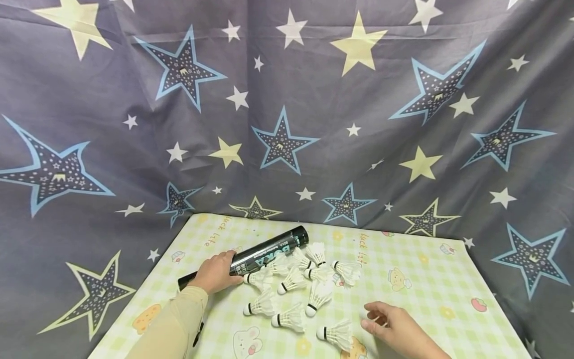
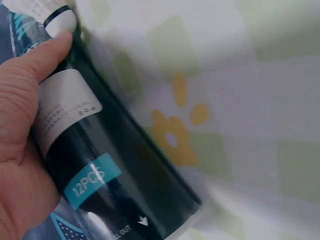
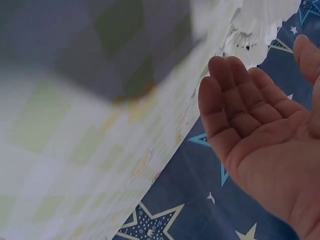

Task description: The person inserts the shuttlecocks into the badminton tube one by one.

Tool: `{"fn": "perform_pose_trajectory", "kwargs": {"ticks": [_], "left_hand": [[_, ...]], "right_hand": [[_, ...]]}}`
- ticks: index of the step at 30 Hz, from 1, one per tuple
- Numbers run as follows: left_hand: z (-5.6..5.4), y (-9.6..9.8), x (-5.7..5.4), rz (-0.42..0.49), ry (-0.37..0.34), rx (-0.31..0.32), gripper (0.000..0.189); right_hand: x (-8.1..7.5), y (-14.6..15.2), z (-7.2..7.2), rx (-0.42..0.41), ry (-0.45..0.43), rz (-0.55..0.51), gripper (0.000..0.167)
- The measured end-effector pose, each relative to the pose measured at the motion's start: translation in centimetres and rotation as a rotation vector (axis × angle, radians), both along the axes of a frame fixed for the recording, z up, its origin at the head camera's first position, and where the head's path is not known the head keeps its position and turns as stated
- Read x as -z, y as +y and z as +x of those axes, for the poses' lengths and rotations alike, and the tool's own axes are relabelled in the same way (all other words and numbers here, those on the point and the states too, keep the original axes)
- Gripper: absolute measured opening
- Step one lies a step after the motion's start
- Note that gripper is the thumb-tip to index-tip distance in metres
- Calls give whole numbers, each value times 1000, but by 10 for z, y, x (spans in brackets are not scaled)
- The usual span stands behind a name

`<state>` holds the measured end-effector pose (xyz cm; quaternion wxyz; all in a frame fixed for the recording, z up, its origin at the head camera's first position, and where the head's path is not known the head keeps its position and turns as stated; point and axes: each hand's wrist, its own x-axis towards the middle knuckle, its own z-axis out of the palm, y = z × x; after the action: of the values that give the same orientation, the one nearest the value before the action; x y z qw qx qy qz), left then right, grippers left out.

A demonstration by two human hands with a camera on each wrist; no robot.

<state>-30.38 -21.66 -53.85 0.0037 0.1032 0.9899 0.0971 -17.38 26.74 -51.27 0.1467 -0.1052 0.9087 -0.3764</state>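
Observation:
A black shuttlecock tube [image 1: 270, 252] with teal lettering lies slanted on the table. My left hand [image 1: 218, 273] grips it near its left end. In the left wrist view the thumb [image 2: 52, 55] lies along the tube's printed side [image 2: 120, 165], its tip by the cork of a shuttlecock [image 2: 62, 21]; the other fingers are hidden there. Several white feather shuttlecocks lie loose beside the tube, one [image 1: 335, 334] nearest the front. To the right of that shuttlecock, my right hand [image 1: 389, 324] holds nothing, its fingers loosely bent and the palm showing in the right wrist view.
The table [image 1: 430, 279] wears a green-and-white checked cover with cartoon prints. A dark cloth with stars [image 1: 287, 89] hangs behind it and along both sides.

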Motion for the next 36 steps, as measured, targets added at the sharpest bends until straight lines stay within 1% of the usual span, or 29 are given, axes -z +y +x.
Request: {"fn": "perform_pose_trajectory", "kwargs": {"ticks": [2,5,9,12,15,17,21,25,28,32,34,36], "left_hand": [[1,-3,0,20,40,2,89],[3,-7,-4,78,96,-6,86],[5,-10,-15,171,147,-13,86],[10,-12,-25,205,174,-6,87],[14,-14,-31,212,179,2,89],[16,-16,-31,211,175,3,90],[19,-20,-26,212,166,-6,91],[21,-23,-22,227,173,-5,91],[23,-22,-23,238,181,-1,91],[28,-20,-27,259,195,10,90],[29,-19,-28,268,204,18,90],[31,-17,-29,273,216,26,89]], "right_hand": [[0,-5,3,21,-19,-21,48],[2,-13,7,68,-69,-61,46],[3,-21,13,95,-146,-113,45],[5,-28,18,100,-167,-111,43],[9,-36,21,132,-176,-81,42],[13,-40,23,154,-174,-67,41],[18,-44,24,179,-153,-71,35],[21,-43,23,203,-142,-138,30],[21,-42,22,246,-149,-182,28],[20,-45,20,303,-156,-194,30],[21,-48,20,300,-156,-199,30],[22,-49,20,276,-158,-212,30]]}}
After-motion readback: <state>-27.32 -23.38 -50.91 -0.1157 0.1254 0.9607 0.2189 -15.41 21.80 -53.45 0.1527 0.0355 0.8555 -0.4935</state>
